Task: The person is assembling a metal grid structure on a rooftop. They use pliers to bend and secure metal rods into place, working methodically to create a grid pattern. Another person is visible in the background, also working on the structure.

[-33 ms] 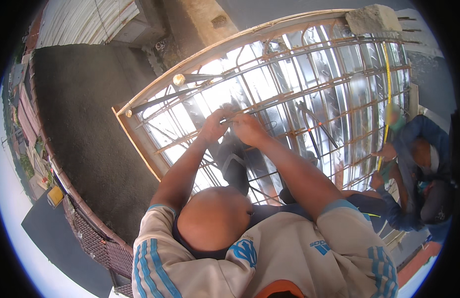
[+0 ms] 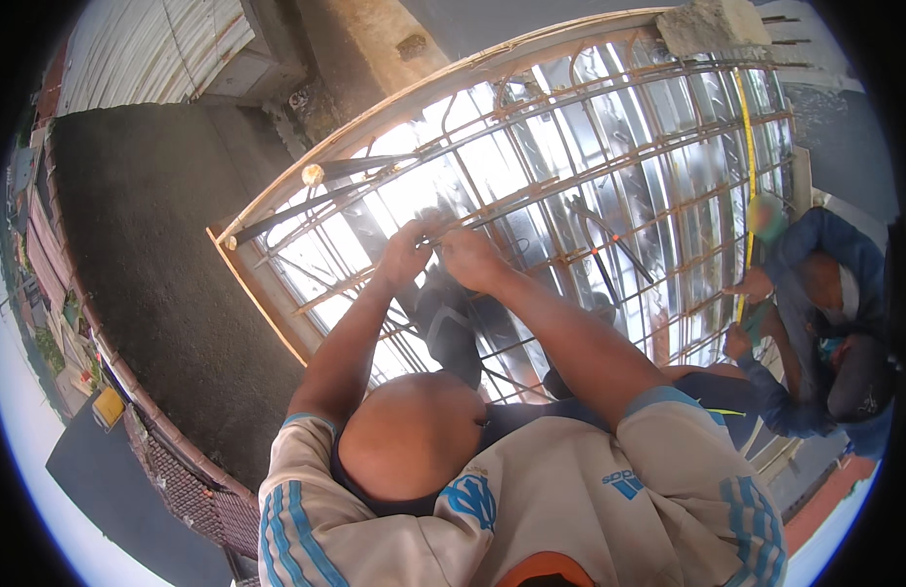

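My left hand (image 2: 404, 256) and my right hand (image 2: 472, 260) meet over a rusty rebar (image 2: 516, 201) of the steel grid. Both are closed, fingertips pinched close together at the bar. Something thin and dark shows between them, too small to name. Right of my hands, a pair of pincers (image 2: 621, 251) with dark handles and orange marks lies spread on the grid. Shiny corrugated metal sheets (image 2: 560, 117) stretch below the bars. Part of the grid under my hands is hidden by my arms and dark-clad leg.
A wooden form board (image 2: 375, 122) edges the grid at the far side. Against it lean two dark rods (image 2: 301, 207). A concrete block (image 2: 712, 27) sits at the far right corner. At right a co-worker's hands (image 2: 751, 286) are by a yellow measuring tape (image 2: 747, 147). Dark ground (image 2: 159, 215) lies lower left.
The whole view has shifted slightly, so the grid and my hands appear a little further left. My hands keep their pinch at the same bar.
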Demonstrator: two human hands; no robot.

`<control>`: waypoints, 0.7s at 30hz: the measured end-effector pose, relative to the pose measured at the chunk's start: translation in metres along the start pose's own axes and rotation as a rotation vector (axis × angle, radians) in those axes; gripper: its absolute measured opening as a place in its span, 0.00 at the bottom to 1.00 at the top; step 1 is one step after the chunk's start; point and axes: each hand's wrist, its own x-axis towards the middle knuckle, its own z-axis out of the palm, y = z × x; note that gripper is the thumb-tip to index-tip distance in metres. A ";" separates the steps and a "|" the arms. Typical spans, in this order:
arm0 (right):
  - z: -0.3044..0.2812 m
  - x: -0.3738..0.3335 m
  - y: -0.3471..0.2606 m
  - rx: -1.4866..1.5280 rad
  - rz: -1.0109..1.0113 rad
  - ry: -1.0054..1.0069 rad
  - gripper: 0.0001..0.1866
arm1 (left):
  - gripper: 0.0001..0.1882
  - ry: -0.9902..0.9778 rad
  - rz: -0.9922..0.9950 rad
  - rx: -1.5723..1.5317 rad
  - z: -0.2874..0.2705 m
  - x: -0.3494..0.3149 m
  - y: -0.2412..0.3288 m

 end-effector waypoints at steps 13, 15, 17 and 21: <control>-0.001 -0.048 -0.003 -0.178 0.239 -0.203 0.12 | 0.10 0.118 -0.196 -0.067 0.015 0.020 0.011; 0.003 -0.045 -0.007 -0.165 0.242 -0.216 0.11 | 0.10 0.126 -0.153 -0.068 0.014 0.020 0.003; 0.004 -0.045 -0.010 -0.173 0.229 -0.233 0.11 | 0.10 0.128 -0.081 -0.060 0.011 0.020 -0.003; 0.010 -0.044 -0.004 -0.197 0.189 -0.210 0.10 | 0.10 0.131 -0.166 -0.056 0.007 0.021 0.003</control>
